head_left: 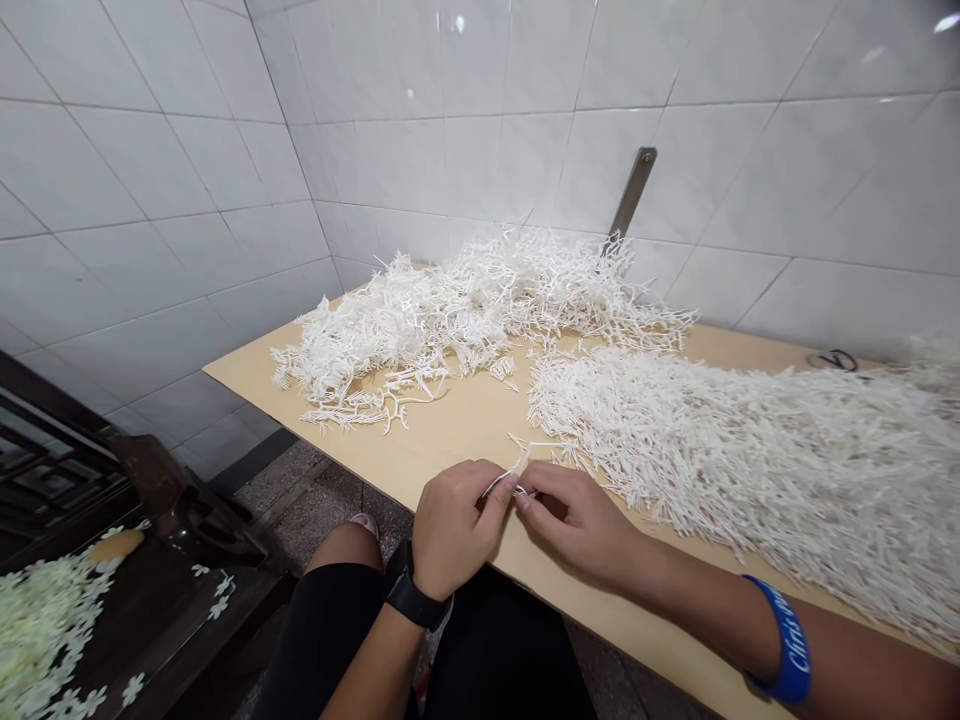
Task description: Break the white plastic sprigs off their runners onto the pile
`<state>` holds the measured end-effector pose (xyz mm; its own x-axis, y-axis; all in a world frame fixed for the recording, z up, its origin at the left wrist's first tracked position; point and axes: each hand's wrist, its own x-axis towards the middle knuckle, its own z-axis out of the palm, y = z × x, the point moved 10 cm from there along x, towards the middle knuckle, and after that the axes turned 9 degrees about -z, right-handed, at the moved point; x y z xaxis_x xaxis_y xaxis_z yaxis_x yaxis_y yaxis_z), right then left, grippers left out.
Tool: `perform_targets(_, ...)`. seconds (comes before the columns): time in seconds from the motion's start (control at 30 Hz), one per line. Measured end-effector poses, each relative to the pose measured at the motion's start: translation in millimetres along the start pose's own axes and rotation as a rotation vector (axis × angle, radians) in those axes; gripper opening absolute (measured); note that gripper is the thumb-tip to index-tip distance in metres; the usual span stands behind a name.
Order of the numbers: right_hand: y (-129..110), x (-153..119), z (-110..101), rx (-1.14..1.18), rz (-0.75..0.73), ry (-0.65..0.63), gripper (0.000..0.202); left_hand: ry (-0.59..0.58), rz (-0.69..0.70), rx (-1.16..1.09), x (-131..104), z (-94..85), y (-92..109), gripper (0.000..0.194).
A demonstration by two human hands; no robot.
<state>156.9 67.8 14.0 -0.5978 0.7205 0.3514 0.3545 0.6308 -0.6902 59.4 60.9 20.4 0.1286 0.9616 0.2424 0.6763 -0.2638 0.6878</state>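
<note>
Pinching a thin white sprig [521, 460] between thumbs and fingertips, the left hand [459, 515] and the right hand [571, 515] nearly meet over the near edge of a wooden table [457, 435], so the sprig is right between them, its upper part sticking out past the fingers. Both hands have their fingers curled in; how much of the sprig lies hidden under them I cannot tell. A black watch [414, 590] is on the left wrist, and a blue wristband [784, 640] with white lettering goes around the right forearm. Just beyond the right hand, a broad heap of short white pieces [735, 450] spreads over the right side of the table. Farther back, toward the left, lies a loose tangle of branching white stems [450, 310]. Behind it a metal bar [631, 195] leans at a slant near the tiled wall [487, 160], and a dark cord [832, 360] lies at the back right. Below the hands are the person's black shorts [337, 620]. Well apart at the lower left, pale flowers [45, 625] are piled on dark furniture [142, 620], with a few single ones scattered beside the pile
</note>
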Motion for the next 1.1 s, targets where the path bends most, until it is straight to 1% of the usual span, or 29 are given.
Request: perform_targets(1.1,1.2,-0.7,0.5,0.009,0.001,0.001,0.024,0.006,0.001,-0.001,-0.6,0.7,-0.8,0.034)
